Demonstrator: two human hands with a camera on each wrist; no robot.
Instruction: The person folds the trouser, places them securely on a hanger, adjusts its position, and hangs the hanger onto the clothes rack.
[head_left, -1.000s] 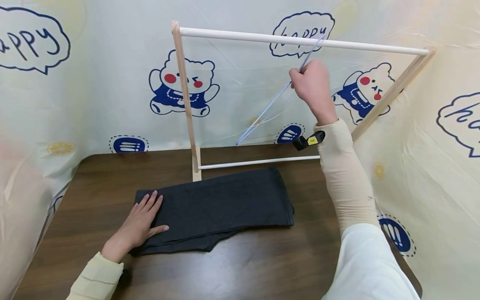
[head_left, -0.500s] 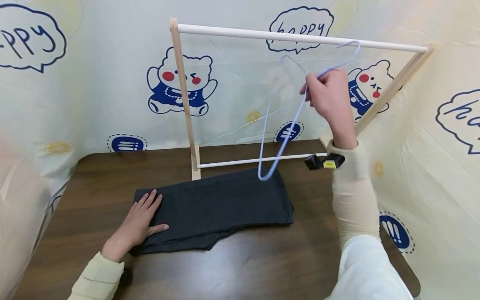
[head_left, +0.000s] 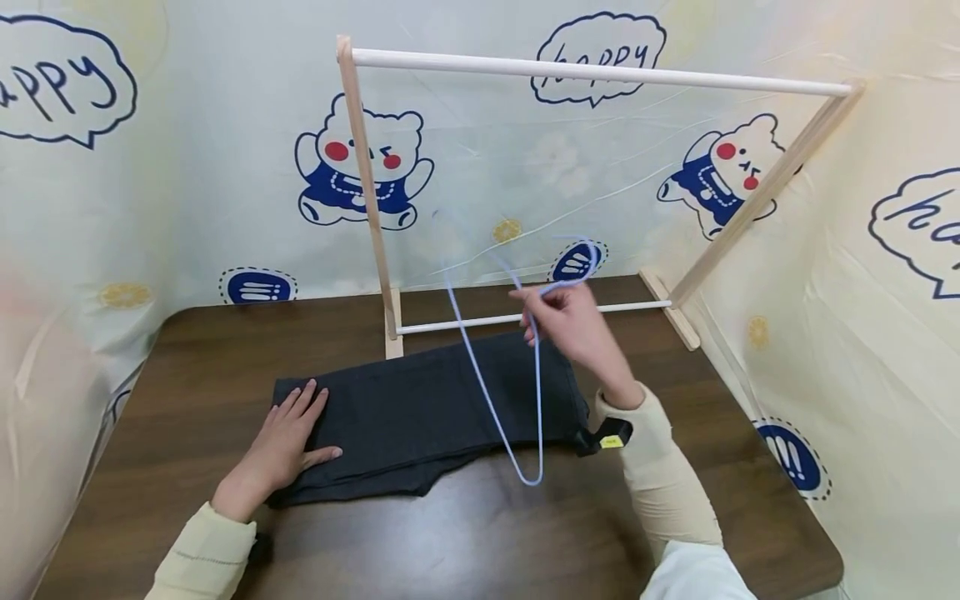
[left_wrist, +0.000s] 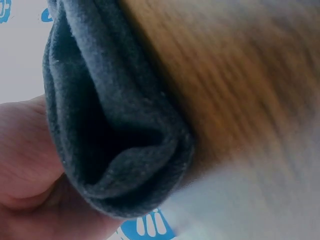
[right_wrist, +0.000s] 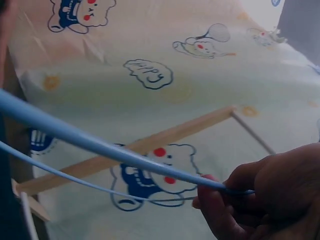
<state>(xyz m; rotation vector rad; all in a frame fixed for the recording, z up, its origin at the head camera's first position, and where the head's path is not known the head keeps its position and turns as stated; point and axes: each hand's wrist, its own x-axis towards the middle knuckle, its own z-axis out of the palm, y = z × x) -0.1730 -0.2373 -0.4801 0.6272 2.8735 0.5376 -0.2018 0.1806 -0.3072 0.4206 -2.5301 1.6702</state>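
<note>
A dark pair of folded trousers [head_left: 420, 417] lies across the wooden table. Flat on its left end rests my left hand [head_left: 277, 442], fingers spread and thumb apart; the left wrist view shows the folded cloth edge [left_wrist: 120, 120] close up beside that hand. My right hand [head_left: 573, 329] pinches a light blue clothes hanger [head_left: 538, 400] near the base of its hook. The hanger is tilted, its lower bend in front of the trousers' right part. In the right wrist view, finger and thumb [right_wrist: 215, 185] meet on the blue wire.
Behind the trousers stands a rack with wooden side posts [head_left: 365, 175] and a white top rail [head_left: 600, 73]. Its lower white bar [head_left: 630, 307] runs just above the table [head_left: 450, 550]. A printed curtain [head_left: 225, 167] surrounds the table's back and sides.
My right hand has brought the hanger down from the rack's top rail, toward me, over the trousers. My left hand stays in place on the cloth.
</note>
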